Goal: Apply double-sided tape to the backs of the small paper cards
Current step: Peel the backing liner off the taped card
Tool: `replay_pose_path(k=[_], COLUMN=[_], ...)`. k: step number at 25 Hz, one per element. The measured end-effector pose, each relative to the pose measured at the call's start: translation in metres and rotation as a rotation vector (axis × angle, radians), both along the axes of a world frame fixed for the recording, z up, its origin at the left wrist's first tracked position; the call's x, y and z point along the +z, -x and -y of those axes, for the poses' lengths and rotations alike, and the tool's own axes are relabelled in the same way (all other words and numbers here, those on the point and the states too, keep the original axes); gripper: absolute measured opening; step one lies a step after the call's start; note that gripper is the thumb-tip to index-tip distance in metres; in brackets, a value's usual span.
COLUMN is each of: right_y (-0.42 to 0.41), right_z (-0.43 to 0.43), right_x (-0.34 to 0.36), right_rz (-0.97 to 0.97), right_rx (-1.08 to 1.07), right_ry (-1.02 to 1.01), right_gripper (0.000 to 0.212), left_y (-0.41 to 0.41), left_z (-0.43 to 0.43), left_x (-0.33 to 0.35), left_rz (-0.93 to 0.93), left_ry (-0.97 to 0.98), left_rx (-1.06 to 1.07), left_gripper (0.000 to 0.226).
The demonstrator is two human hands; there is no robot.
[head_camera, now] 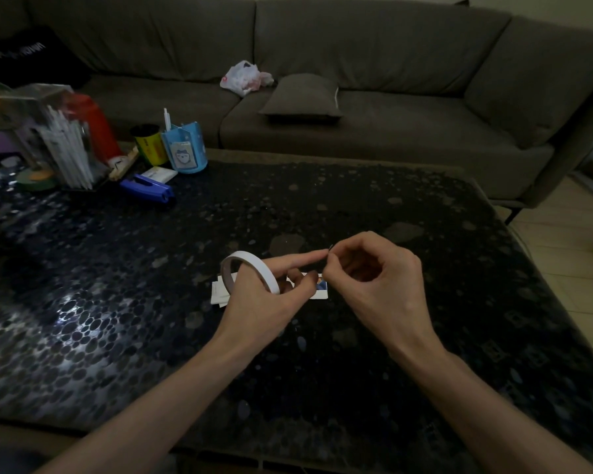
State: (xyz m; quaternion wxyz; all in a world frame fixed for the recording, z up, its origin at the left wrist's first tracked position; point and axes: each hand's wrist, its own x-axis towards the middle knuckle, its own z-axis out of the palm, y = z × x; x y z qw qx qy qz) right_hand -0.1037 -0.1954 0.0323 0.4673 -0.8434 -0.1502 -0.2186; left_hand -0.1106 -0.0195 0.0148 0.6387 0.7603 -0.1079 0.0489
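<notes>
The left forearm (172,388) and right forearm (493,405) reach in from the lower edge over the dark, pebble-patterned bench (117,302). The left hand (264,299) has the tape roll (254,268) hooked over it. Its lower fingers curl round the ring while the index finger points straight out toward the other hand. The right hand (374,278) has thumb and forefinger pressed together on a small sliver at the left fingertip. I take it for the tape end (330,248), though it is too small to be sure.

The small paper cards (220,293) lie flat on the bench directly under the hands, in a loose overlapping pile, and one printed card (322,288) shows at the right end.

The roll looks like a thin, light ring, stiff enough to hang from a finger. The strip itself is likely flimsy and tacky and apt to fold onto itself, so it is best held by its very tip or its edges and kept taut. The cards look light and fairly stiff, and they probably skate on the glossy top — pinning a corner with a fingertip should steady one.

Little writing can be read. The printed card shows blue and orange, with no legible words. A black cloth (24,53) on the sofa (356,46) carries pale lettering too blurred to read. The blue pen holder (185,152) bears a cartoon face, and the print on the yellow can (149,145) is indistinct.
</notes>
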Motion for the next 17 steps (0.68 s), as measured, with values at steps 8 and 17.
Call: replay_pose_path(k=[8,17], right_y=[-0.002,-0.0018], right_z=[0.0009,0.0003], right_x=[-0.0007,0.0001], right_rz=[-0.038,-0.023], right_rx=[0.038,0.056], right_ry=[-0.088,-0.093], right_gripper=[0.008,0.011], left_y=[-0.0051,-0.0054], left_z=[-0.0029,-0.0042], left_x=[-0.0041,-0.0055], left_rz=[0.008,0.023], left_ry=[-0.001,-0.014], left_rx=[-0.002,-0.018], left_gripper=[0.031,0.032])
